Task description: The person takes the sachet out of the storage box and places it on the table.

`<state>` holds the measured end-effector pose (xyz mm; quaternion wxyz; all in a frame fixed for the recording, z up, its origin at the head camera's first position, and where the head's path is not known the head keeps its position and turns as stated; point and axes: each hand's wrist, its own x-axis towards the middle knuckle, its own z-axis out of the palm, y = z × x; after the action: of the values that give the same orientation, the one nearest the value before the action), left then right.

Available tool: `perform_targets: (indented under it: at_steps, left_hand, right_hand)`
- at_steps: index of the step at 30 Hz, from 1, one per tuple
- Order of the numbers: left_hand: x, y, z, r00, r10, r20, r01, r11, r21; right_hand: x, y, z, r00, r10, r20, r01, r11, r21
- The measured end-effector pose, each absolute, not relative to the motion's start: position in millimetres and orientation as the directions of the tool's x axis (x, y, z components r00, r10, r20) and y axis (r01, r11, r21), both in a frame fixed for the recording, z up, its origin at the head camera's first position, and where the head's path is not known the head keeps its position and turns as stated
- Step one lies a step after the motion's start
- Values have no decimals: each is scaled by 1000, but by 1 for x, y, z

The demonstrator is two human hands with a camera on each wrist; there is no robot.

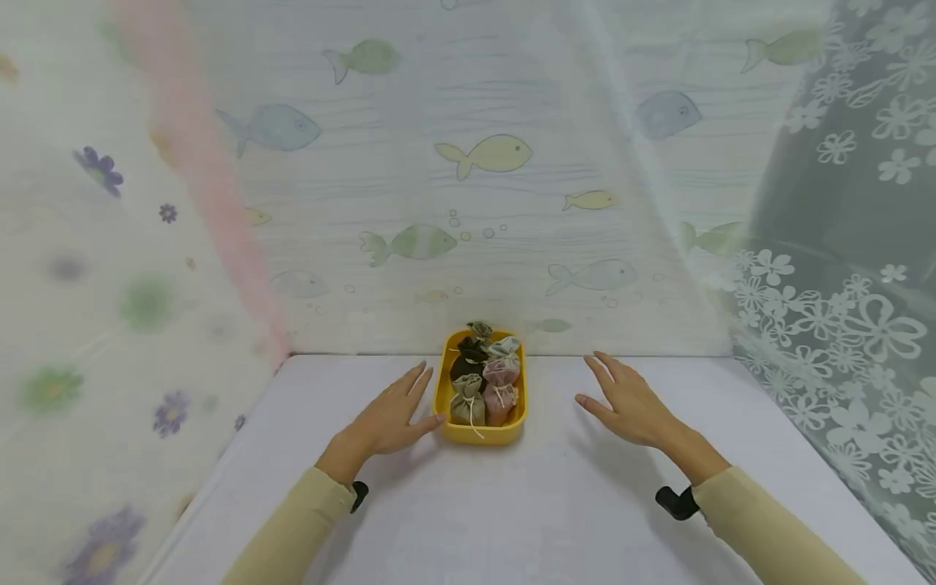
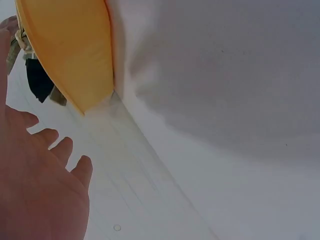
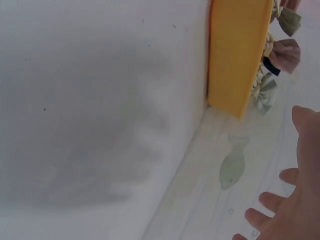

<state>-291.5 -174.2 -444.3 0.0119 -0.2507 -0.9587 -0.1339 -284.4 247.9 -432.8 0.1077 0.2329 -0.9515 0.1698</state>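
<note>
A yellow plastic tub [image 1: 483, 436] stands at the back of the table, filled with several small drawstring pouches. Among them are an olive-green pouch [image 1: 468, 403] with a pale string at the front left, a pink pouch [image 1: 500, 401] at the front right, a black pouch [image 1: 470, 354] and a white-and-pink one [image 1: 502, 362] behind. Just left of the tub hovers my left hand [image 1: 387, 413], fingers extended, thumb tip near the rim; whether it touches, I cannot tell. My right hand [image 1: 632, 404] hangs farther off to the right, fingers spread and holding nothing.
A white cloth covers the table [image 1: 468, 520]. Right behind the tub rises a pale curtain [image 1: 409, 187] printed with fish. Flowered sheer curtains flank the table, one on the left [image 1: 132, 341] and one on the right [image 1: 848, 325].
</note>
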Motion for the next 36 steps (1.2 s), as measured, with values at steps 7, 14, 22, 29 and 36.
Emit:
perform_targets:
  at_steps: [7, 14, 22, 29, 36]
  left_hand:
    - [-289, -165, -448, -882, 467, 65, 463, 831, 308]
    - [-291, -156, -455, -892, 450, 34, 432, 830, 352]
    - [-285, -152, -462, -900, 435, 16, 408, 829, 382]
    - [-291, -150, -467, -881, 473, 24, 450, 821, 351]
    - [-294, -148, -469, -875, 483, 31, 472, 837, 276]
  right_hand:
    - [-281, 241, -437, -869, -408, 278, -484, 816, -317]
    - [-277, 233, -438, -863, -418, 285, -501, 786, -363]
    - [-275, 212, -443, -874, -423, 240, -485, 721, -495]
    - [-277, 195, -446, -868, -419, 267, -494, 670, -554]
    - [-276, 177, -443, -857, -421, 296, -508, 596, -622]
